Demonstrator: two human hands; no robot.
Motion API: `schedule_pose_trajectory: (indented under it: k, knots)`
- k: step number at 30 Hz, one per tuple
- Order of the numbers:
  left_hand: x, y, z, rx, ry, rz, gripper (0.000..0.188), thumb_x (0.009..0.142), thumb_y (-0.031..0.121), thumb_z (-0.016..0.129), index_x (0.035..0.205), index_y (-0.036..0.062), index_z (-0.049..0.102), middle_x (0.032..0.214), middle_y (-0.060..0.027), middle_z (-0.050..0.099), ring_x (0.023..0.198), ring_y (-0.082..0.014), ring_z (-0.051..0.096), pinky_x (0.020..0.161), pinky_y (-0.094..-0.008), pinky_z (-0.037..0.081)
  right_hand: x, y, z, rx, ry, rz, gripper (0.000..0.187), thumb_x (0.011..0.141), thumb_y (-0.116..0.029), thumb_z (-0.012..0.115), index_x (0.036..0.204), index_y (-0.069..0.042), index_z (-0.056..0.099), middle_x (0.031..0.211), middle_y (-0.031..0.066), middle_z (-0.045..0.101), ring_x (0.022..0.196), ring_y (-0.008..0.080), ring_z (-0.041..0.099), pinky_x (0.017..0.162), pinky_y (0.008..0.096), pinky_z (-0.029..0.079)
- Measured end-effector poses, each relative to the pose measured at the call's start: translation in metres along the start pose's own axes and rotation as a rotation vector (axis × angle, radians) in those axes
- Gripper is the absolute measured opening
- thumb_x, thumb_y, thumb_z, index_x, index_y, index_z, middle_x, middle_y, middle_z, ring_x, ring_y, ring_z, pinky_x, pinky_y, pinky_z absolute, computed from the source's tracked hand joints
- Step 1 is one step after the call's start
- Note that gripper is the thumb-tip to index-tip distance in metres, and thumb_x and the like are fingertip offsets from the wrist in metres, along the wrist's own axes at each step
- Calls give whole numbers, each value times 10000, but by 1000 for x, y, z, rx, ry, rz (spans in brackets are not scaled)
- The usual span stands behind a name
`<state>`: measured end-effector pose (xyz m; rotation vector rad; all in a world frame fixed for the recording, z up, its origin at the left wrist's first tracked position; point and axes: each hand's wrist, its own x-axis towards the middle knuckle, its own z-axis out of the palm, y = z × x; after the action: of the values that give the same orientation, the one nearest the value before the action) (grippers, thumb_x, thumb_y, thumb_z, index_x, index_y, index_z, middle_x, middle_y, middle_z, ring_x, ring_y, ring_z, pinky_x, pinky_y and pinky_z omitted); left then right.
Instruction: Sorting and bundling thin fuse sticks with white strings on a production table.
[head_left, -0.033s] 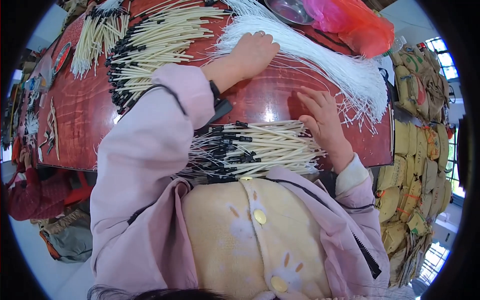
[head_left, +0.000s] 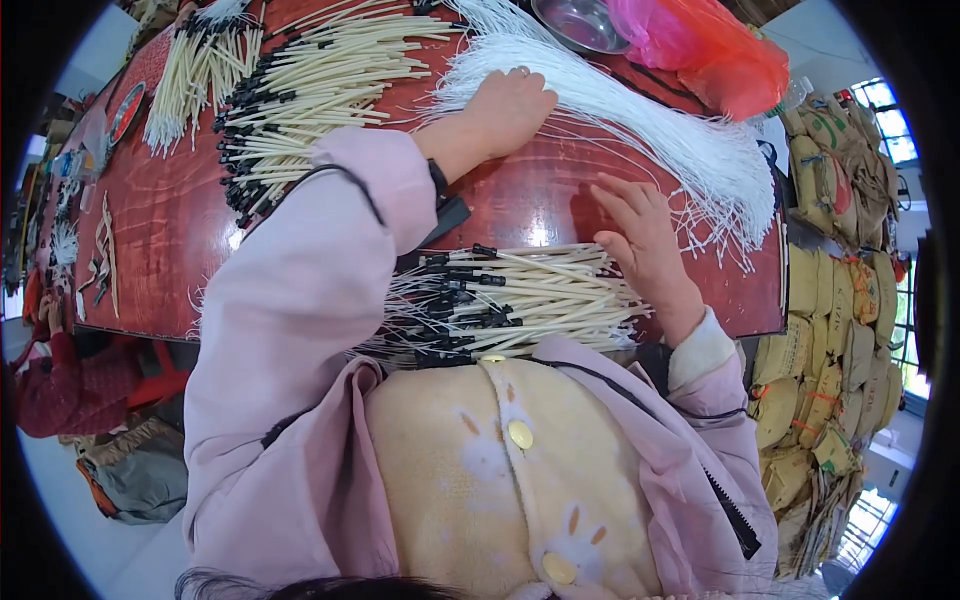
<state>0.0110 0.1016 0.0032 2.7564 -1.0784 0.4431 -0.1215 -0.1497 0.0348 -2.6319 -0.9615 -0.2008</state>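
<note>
My left hand (head_left: 508,112) reaches across the red table to the near edge of a long bundle of thin white cords (head_left: 640,115). Its fingers are curled together on the cords, fingertips hidden beneath the hand. My right hand (head_left: 640,232) is open, fingers spread above the tabletop, with nothing seen in it. Below and beside that hand lies a pile of cream-coloured sticks (head_left: 550,290) with black end pieces and fine white cord ends, close against my body.
More cream sticks with black ends (head_left: 310,100) lie in a heap at the back left, with a smaller bunch (head_left: 200,85) beyond. A metal bowl (head_left: 585,22) and pink-red plastic bags (head_left: 705,55) sit at the back. Stacked sacks (head_left: 815,340) stand at right; another person (head_left: 85,385) is at left.
</note>
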Motion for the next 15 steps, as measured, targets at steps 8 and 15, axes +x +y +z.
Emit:
schedule_pose_trajectory:
  k: [8, 15]
  knots:
    - [-7, -11, 4, -51, 32, 8, 156, 883, 83, 557, 1025, 39, 604, 1015, -161, 644, 971, -361, 646, 800, -475, 524, 12, 1, 7, 29, 8, -22, 554, 951, -391, 592, 1381, -41, 569, 1411, 144, 550, 1244, 340, 499, 1082, 444, 362]
    - [-73, 25, -55, -215, -199, -96, 177, 882, 88, 550, 1034, 18, 609, 925, -187, 680, 891, -393, 675, 755, -499, 549, 16, 9, 5, 57, 23, -7, 589, 949, -390, 597, 1408, -25, 541, 1476, 137, 511, 1256, 347, 488, 1092, 444, 358]
